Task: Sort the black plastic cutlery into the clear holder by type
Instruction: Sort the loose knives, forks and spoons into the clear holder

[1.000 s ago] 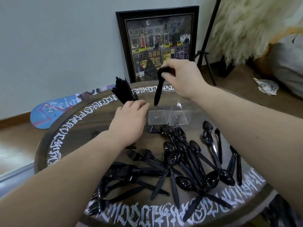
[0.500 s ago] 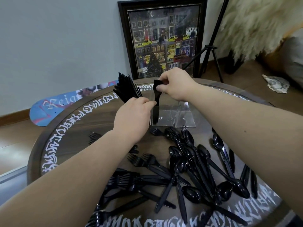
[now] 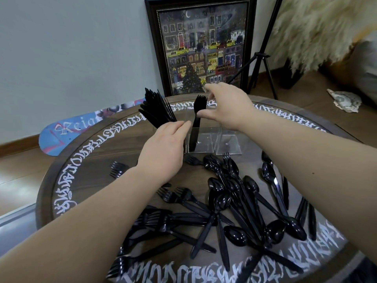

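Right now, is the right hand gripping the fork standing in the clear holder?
No: the right hand is open beside the fork, which stands alone in the clear holder.

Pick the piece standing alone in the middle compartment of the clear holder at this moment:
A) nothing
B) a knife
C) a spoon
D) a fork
D: a single fork stands handle-down, tines up, in the middle compartment of the clear holder, beside the bundle of knives in the left compartment.
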A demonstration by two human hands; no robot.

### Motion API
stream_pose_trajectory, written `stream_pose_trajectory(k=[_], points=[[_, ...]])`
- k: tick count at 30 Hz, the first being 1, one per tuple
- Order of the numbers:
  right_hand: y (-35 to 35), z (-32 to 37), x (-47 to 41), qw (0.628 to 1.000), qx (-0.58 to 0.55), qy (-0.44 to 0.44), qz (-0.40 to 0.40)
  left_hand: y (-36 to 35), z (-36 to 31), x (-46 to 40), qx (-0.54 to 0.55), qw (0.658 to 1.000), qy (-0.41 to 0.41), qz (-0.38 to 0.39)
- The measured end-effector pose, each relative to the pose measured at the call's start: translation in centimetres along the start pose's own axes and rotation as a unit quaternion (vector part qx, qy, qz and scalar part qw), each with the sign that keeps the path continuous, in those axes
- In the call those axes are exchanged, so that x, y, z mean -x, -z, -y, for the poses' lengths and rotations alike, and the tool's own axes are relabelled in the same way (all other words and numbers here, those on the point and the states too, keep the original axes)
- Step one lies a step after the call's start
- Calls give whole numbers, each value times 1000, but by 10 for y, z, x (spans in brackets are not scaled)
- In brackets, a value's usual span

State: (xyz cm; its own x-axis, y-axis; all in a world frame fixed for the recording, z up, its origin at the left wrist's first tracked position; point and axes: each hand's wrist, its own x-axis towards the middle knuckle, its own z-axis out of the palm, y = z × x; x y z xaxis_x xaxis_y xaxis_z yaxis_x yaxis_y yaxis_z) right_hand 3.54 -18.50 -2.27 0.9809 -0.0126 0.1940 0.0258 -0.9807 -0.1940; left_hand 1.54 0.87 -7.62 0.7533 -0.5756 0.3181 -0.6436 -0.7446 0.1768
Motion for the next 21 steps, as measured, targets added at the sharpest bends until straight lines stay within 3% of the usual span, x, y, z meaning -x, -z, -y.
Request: stream_pose_trajectory(k=[6,9,14,17,21], points=[[12,6,58,993,-77,-1,-86,10,1,18,-27,999,-19,-11],[2,11,91,991,-96,14,-91,8,3,33,-30,998,-48,-31],[-28,14,112,998,-42,2,39,3,7,60,-18,999,-23,17],[-50,26,107,993,-3,31,110,3,11,71,-24,994,27,99],[-83,35,92,990,22,-6,137,-4,16,76,-77,978,42,190]])
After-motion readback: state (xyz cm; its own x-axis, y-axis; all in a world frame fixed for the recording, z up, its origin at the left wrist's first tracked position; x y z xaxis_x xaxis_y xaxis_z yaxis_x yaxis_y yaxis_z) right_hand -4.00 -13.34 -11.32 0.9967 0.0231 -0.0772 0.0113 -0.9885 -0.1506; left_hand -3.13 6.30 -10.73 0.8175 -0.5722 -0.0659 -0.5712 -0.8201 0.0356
